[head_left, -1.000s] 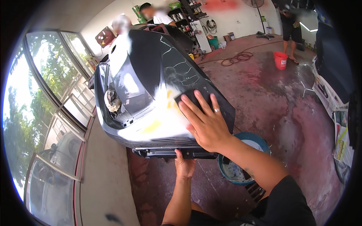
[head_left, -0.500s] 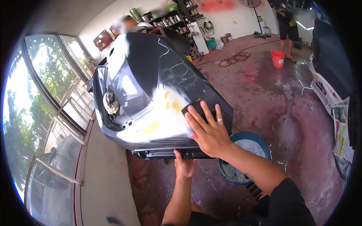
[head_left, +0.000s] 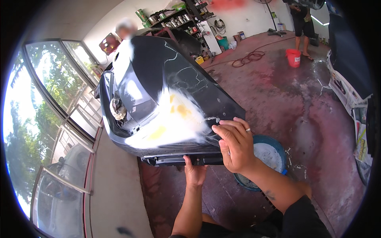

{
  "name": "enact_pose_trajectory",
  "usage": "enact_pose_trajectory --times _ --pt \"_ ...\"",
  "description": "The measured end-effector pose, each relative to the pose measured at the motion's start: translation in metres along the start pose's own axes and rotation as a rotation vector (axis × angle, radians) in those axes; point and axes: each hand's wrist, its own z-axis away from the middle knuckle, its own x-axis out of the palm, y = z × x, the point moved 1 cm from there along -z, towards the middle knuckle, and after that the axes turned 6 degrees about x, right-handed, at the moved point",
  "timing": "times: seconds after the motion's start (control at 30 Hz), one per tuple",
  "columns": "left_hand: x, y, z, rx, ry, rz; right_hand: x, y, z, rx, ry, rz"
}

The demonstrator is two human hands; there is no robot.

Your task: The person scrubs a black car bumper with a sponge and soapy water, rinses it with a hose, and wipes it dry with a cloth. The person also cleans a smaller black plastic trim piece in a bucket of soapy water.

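Right hand (head_left: 237, 146) now curled, no longer flat, contents unclear; left hand (head_left: 195, 173) still grips bumper (head_left: 168, 129).

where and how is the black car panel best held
Probably by its near edge, coming from the person's side, thumb up: the edge is narrow, faces them, sits clear of the white patch, and the left hand grips there.

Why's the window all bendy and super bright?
In the head view, the window bends because fisheye curves straight edges near the rim; in the head view, daylight outside washes partly to white; in the head view, the panel looks fairly sharp.
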Motion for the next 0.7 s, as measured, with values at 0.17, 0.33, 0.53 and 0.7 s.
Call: enact_pose_trajectory --times 0.17,0.33,0.53,0.7 --pt "0.0 0.003 0.006 -0.016 0.021 -0.074 0.015 -0.009 -0.072 0.093 -0.19 0.153" --pt "0.004 0.001 0.004 -0.02 0.043 -0.05 0.026 -0.017 -0.08 0.101 -0.263 0.237" --pt "0.015 0.002 0.005 -0.02 0.013 -0.005 0.013 -0.024 -0.027 0.035 -0.301 0.101" --pt "0.016 -0.003 0.002 -0.001 -0.002 -0.021 -0.013 0.001 -0.002 0.459 -0.057 -0.451"
